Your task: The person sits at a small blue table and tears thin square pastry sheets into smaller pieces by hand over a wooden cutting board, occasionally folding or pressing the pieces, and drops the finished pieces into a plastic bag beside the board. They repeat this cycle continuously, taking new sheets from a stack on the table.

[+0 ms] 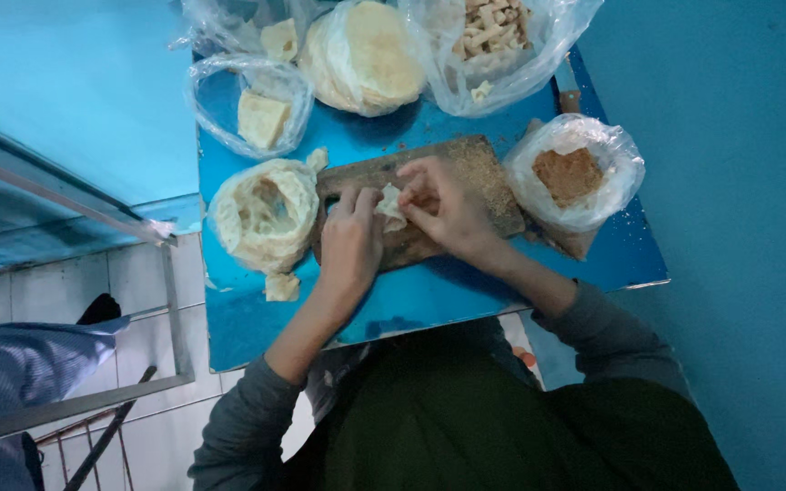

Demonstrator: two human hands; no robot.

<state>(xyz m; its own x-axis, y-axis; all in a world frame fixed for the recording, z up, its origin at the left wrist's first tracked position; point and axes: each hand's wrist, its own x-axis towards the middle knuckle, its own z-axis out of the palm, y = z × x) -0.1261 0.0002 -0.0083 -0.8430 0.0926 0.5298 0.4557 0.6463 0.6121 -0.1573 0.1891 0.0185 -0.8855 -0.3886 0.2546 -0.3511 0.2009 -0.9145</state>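
My fingers (391,202) of both hands pinch one pale wrapper (389,205) on the wooden board (466,173), seemingly half-folded; the bag of finished sticks (493,36) looks well filled, with wrappers (266,214) left.

Both hands are meeting over a wooden board (466,173) lying at the centre of a blue bench (429,300). The left hand (350,244) and right hand (443,205) are pinching a small pale wrapper (391,205) between their fingertips. At nine o'clock from the board a stack of wrappers (266,214) is sitting in plastic; at three o'clock a bag of brown crumbs (573,175) is lying open.
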